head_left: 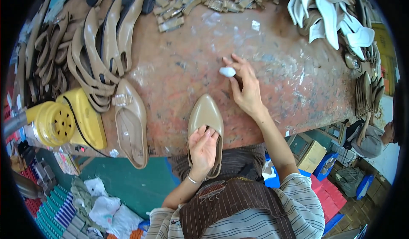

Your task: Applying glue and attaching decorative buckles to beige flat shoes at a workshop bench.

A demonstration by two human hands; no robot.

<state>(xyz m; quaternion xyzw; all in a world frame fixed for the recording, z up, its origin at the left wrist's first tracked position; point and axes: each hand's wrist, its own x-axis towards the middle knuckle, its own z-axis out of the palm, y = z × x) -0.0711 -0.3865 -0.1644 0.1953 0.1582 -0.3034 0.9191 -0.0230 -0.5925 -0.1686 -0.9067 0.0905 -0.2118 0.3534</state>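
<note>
Tan pointed shoe (pixel 206 119), frame centre: left hand (pixel 203 147) grips inside its opening; right hand (pixel 245 87) pinches white lump (pixel 227 72) on tabletop (pixel 179 68). Best kept steady while rubbing.

The heel end of the tan pointed shoe (pixel 206 117) is covered by the left hand (pixel 203 147), whose fingertips are lost inside the opening. Part of the small white lump (pixel 227 72) is masked by the fingers of the right hand (pixel 246 87). The pile of white soles (pixel 330 13) is cut off by the upper rim, as are the tan straps (pixel 204 0). The stacked tan uppers (pixel 42 55) at far left are smeared by lens curvature. The nozzle of the yellow heat blower (pixel 64 119) is cropped by the dark border.
</note>
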